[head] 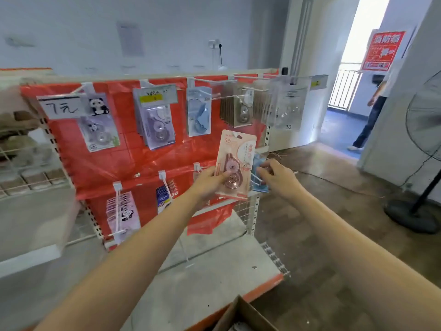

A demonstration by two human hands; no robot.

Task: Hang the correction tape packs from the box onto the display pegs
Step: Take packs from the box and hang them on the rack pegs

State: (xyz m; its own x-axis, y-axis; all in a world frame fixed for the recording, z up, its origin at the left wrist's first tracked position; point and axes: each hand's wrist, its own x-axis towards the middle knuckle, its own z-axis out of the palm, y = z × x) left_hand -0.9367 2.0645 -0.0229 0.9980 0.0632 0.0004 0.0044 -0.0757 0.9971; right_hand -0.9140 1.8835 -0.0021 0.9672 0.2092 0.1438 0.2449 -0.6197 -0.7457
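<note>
My left hand [210, 181] grips a pink correction tape pack [235, 163] by its lower half and holds it upright in front of the red display panel [95, 158]. My right hand [276, 177] pinches a blue pack [259, 174] just to the right of the pink one, near a white peg at the rack's right side. Several packs hang on the upper pegs [207, 80] and on the lower left pegs [119, 211]. The open cardboard box [241, 316] sits at the bottom edge, its contents mostly out of view.
A grey shelf board [210, 271] runs below the pegs. A wire rack [28, 163] stands at the left. A standing fan [420, 182] is on the floor at the right, and a person [372, 111] stands in the doorway behind.
</note>
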